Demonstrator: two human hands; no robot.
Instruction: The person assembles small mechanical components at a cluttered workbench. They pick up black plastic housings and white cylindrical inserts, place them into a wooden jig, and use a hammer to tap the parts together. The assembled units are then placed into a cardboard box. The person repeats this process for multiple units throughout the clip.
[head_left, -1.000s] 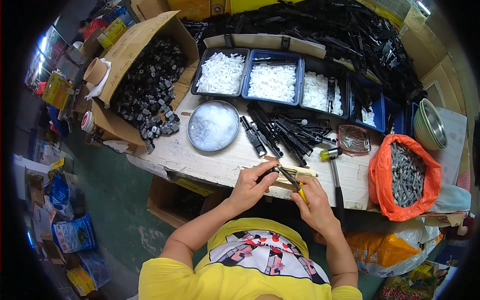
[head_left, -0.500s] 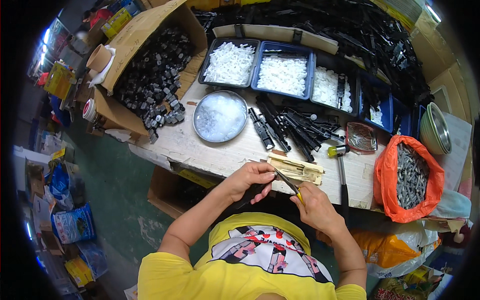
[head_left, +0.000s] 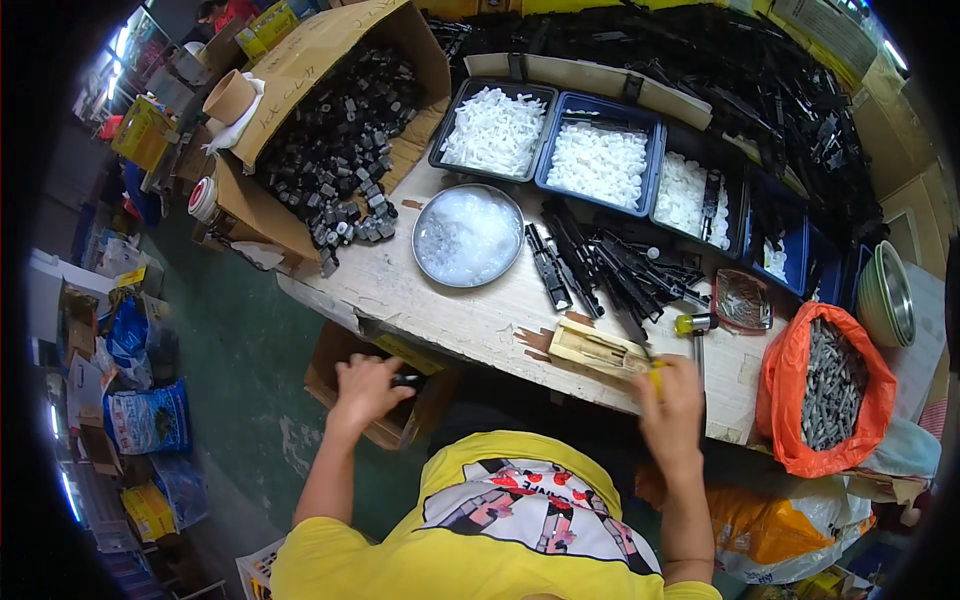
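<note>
My left hand (head_left: 368, 390) is low at the left, over an open cardboard box (head_left: 325, 365) below the table edge. A small black part (head_left: 408, 380) shows between its thumb and index finger; the rest of that part is hidden. My right hand (head_left: 672, 405) is closed round yellow-handled pliers (head_left: 657, 378) at the table's front edge. Their dark tip points at the right end of a cream-coloured fixture block (head_left: 597, 348), which has a long slot. Whether the tip touches the block I cannot tell.
Behind the block lie black plastic assemblies (head_left: 615, 270) and a round metal dish (head_left: 468, 236). Trays of white parts (head_left: 600, 160) line the back. A hammer (head_left: 698, 340) and an orange bag (head_left: 780, 390) of grey parts are at right; a carton (head_left: 345, 20) of black pieces stands left.
My left hand has moved from the fixture block down and left to the box, the black part leaving the pliers. My right hand has shifted right with the pliers. The view has shifted slightly.
</note>
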